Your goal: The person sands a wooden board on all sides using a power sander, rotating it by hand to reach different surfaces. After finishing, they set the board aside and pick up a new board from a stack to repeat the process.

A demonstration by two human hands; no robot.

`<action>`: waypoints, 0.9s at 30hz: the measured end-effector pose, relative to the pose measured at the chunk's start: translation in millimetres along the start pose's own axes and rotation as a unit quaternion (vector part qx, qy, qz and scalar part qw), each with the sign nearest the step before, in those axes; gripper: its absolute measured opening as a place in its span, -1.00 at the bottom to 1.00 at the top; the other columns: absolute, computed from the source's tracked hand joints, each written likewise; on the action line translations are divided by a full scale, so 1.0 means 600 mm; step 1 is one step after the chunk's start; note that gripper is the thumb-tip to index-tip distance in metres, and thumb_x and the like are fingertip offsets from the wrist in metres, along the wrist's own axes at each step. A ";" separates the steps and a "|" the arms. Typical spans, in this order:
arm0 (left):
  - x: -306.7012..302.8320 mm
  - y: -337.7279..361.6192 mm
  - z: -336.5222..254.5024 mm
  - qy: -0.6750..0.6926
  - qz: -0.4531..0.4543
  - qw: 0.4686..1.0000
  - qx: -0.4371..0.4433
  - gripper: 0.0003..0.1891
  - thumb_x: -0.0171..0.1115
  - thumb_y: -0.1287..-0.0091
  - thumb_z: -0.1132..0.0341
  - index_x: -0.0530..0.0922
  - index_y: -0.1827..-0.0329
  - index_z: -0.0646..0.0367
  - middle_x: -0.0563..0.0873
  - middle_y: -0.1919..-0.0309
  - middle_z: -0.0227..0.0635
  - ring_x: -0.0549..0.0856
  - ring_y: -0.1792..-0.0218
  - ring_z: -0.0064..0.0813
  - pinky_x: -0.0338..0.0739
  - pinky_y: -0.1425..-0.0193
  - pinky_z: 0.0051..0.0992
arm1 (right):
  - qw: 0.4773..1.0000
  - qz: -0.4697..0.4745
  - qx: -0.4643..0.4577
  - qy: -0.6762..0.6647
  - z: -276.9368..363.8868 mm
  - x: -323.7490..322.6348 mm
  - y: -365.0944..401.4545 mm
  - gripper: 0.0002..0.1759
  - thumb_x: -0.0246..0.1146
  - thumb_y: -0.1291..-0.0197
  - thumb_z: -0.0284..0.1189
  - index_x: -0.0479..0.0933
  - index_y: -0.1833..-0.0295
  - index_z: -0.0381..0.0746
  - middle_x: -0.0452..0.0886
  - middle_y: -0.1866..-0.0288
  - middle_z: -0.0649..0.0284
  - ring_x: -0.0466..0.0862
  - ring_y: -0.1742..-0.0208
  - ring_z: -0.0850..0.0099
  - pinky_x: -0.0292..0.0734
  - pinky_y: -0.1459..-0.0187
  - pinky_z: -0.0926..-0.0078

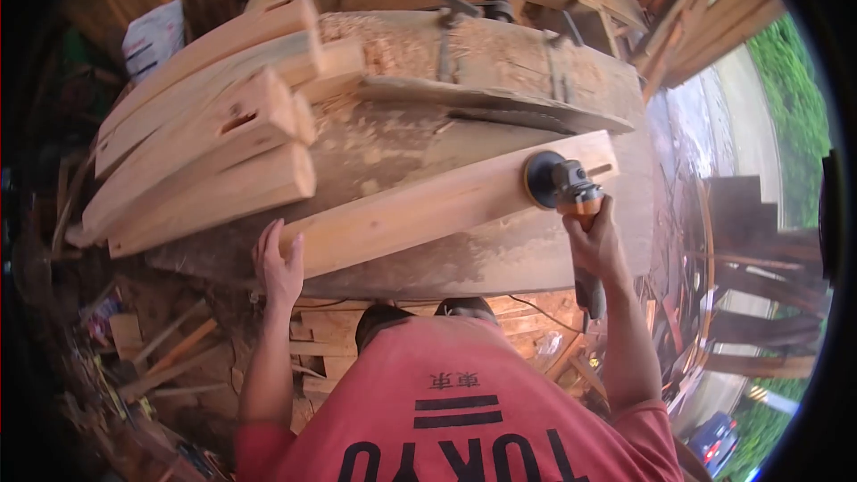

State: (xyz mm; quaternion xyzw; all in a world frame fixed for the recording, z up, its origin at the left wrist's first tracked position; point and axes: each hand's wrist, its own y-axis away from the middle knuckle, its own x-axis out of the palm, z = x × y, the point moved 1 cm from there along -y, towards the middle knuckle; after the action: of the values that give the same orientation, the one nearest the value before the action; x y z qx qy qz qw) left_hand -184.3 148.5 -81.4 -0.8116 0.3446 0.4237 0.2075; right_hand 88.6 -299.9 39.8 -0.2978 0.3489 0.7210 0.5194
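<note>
My right hand (594, 241) is wrapped around the body of an angle grinder (580, 205) with an orange and grey housing. The grinder's round dark disc (540, 180) lies against the top face of a long, pale wooden beam (420, 210), near its right end. A slot (603, 169) is cut in the beam just beyond the grinder. At the beam's left end, my left hand (280, 266) holds the corner, thumb on the near side and fingers along the end. The beam lies at a slant across the worktable (500, 259).
Several shaped wooden beams (205, 143) are stacked at the left of the table, some with slots. Behind, sawdust covers a board (500, 54) with clamps (460, 4). A cord (536, 308) runs below the near edge. Scrap wood (178, 348) litters the ground.
</note>
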 end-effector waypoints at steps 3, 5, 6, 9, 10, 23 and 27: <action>-0.054 -0.009 0.051 0.237 0.169 0.957 0.006 -0.06 0.57 -0.25 0.21 0.22 -0.63 0.25 0.41 -0.54 0.07 0.41 -0.53 0.00 0.24 -0.65 -0.17 | 0.999 0.024 -0.033 0.019 0.082 0.084 0.046 -0.33 0.38 -0.29 -0.21 0.20 -0.30 -0.26 0.68 0.17 -0.40 0.64 0.06 -0.48 0.51 0.09 -0.27; -0.077 -0.018 0.088 0.312 0.249 0.916 0.027 0.19 0.67 -0.11 0.24 0.02 -0.72 0.24 0.31 -0.61 0.11 0.33 -0.60 -0.01 0.17 -0.70 -0.19 | 0.997 0.045 -0.064 0.029 0.146 0.140 0.080 -0.30 0.39 -0.29 -0.21 0.19 -0.34 -0.26 0.69 0.17 -0.39 0.64 0.07 -0.47 0.52 0.10 -0.28; -0.074 -0.022 0.112 0.295 0.263 0.917 0.055 0.29 0.72 -0.04 0.24 -0.05 -0.74 0.23 0.29 -0.62 0.11 0.30 -0.63 -0.02 0.15 -0.72 -0.19 | 0.995 0.055 -0.078 0.035 0.176 0.167 0.096 -0.28 0.39 -0.28 -0.21 0.18 -0.36 -0.26 0.69 0.18 -0.39 0.65 0.08 -0.46 0.52 0.10 -0.28; -0.074 -0.032 0.129 0.229 0.321 0.918 0.049 0.45 0.80 0.15 0.29 -0.13 -0.75 0.22 0.21 -0.66 0.06 0.25 -0.66 -0.04 0.14 -0.73 -0.22 | 0.989 0.104 -0.097 0.029 0.281 0.236 0.145 -0.25 0.42 -0.27 -0.26 0.18 -0.40 -0.25 0.70 0.14 -0.37 0.68 0.06 -0.41 0.56 0.08 -0.26; -0.073 -0.032 0.128 0.205 0.343 0.916 0.032 0.49 0.82 0.21 0.31 -0.13 -0.74 0.23 0.18 -0.68 0.04 0.24 -0.67 -0.05 0.15 -0.73 -0.23 | 0.986 0.116 -0.118 0.032 0.309 0.258 0.160 -0.26 0.42 -0.27 -0.27 0.18 -0.40 -0.26 0.71 0.12 -0.36 0.69 0.06 -0.40 0.57 0.07 -0.26; -0.002 -0.024 0.170 0.295 0.204 0.925 0.124 0.32 0.83 0.32 0.23 0.21 -0.61 0.24 0.60 -0.36 0.03 0.60 -0.39 0.02 0.50 -0.50 -0.15 | 0.959 0.225 -0.127 0.114 0.478 0.395 0.244 -0.19 0.43 -0.26 -0.15 0.17 -0.43 -0.25 0.72 0.01 -0.28 0.74 0.05 -0.29 0.61 0.04 -0.22; -0.012 -0.023 0.171 0.252 0.212 0.937 0.114 0.29 0.82 0.27 0.24 0.21 -0.60 0.24 0.60 -0.35 0.04 0.58 -0.40 0.04 0.47 -0.51 -0.12 | 0.968 0.201 -0.114 0.094 0.465 0.377 0.230 -0.20 0.44 -0.25 -0.15 0.19 -0.42 -0.23 0.73 0.14 -0.28 0.74 0.11 -0.32 0.63 0.10 -0.23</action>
State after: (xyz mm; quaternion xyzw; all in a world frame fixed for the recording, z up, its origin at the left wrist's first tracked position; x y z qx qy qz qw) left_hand -233.0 224.9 -131.9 -0.7711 0.5953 0.1972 0.1104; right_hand -126.4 19.4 48.9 -0.3453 0.3647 0.8142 0.2913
